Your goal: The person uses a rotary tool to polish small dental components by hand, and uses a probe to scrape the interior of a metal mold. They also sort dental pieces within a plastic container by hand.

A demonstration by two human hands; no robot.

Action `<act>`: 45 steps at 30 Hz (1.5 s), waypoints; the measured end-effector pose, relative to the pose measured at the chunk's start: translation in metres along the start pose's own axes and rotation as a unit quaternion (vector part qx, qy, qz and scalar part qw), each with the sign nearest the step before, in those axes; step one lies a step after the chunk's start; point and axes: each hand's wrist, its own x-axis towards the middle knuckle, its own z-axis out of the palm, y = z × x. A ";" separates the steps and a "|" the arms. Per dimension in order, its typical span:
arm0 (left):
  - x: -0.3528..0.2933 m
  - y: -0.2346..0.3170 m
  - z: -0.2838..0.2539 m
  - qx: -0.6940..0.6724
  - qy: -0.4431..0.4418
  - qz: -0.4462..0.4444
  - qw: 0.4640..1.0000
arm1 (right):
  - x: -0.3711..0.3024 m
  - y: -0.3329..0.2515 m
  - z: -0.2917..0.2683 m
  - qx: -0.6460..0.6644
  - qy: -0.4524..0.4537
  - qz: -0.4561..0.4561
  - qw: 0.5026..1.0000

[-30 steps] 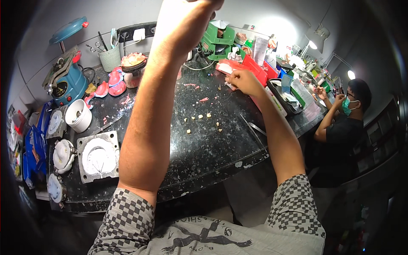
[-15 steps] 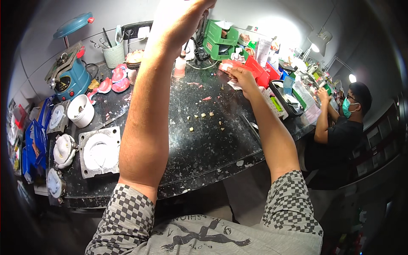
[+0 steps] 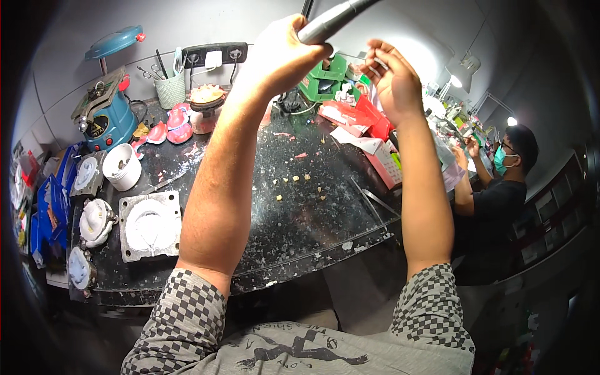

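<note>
Holds a dark grey bar (image 3: 337, 22) in the left grip (image 3: 284, 53), clamped around the lower end with the thumb above and the other fingers wrapped beneath. Has the bar high over the far side of the black, flecked surface (image 3: 300, 237), slanting up to the right and out past the top edge of the view. Has the right grip (image 3: 397, 84) raised as well, to the right of the bar and apart from it, with fingers loosely bent and apart from one another. Cannot tell the position of the right thumb.

Stretches both bare forearms (image 3: 215, 187) upward from checked sleeves (image 3: 187, 303). Shows between them a scatter of small pale yellow tooth-shaped pieces (image 3: 297, 177), with thin pink scraps (image 3: 301, 155) just beyond. Beside the right forearm, slender metal tools (image 3: 370, 197) near the front edge; farther back, a red box (image 3: 375, 119), then stacked green bins (image 3: 331, 78).

To the left of the left forearm, a square metal frame (image 3: 172, 203) around white plaster (image 3: 152, 225). Behind that, a white tub (image 3: 122, 165), a blue machine (image 3: 109, 125) and red-and-pink moulded pieces (image 3: 179, 128). Near the wall, a pale textured cup (image 3: 170, 94) with scissors and other tools, next to a black socket strip (image 3: 225, 53). At far right, a co-worker (image 3: 503, 194) in a green mask, both hands raised.
</note>
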 end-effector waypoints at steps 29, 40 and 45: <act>-0.008 0.007 -0.002 -0.016 -0.006 -0.041 0.999 | -0.009 -0.076 0.080 -0.180 0.030 -0.294 0.938; -0.007 0.010 0.008 -0.006 0.027 0.001 1.000 | -0.005 -0.051 0.097 -0.448 0.017 -0.232 0.863; -0.017 0.015 0.000 -0.242 -0.249 -0.043 0.937 | -0.008 -0.052 0.087 -0.376 -0.083 -0.167 0.908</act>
